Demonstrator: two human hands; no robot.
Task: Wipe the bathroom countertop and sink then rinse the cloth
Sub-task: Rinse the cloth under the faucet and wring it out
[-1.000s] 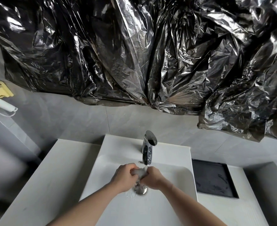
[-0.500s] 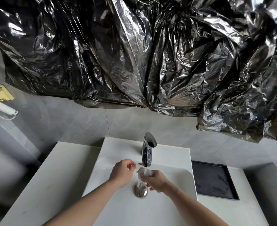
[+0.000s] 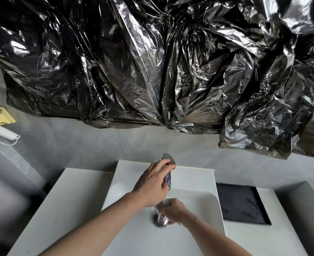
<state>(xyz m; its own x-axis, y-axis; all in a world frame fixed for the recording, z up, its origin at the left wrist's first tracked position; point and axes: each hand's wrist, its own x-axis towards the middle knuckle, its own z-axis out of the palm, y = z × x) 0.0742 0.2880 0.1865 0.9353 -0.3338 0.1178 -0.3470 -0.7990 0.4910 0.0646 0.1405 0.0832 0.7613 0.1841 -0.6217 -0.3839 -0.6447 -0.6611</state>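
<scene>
Over glossy white sink (image 3: 193, 182): left hand (image 3: 152, 185) clasps chrome faucet (image 3: 168, 169); right hand (image 3: 172, 211) squeezes crumpled cloth (image 3: 164, 203).

Your left hand (image 3: 152, 183) covers most of the faucet (image 3: 168, 174); only its top and a strip of the body show. Your right hand (image 3: 172, 211) hides most of the cloth (image 3: 164, 203), possibly bunched. Drain (image 3: 159, 221) partly hidden. Both forearms are cut off by the bottom edge.
</scene>
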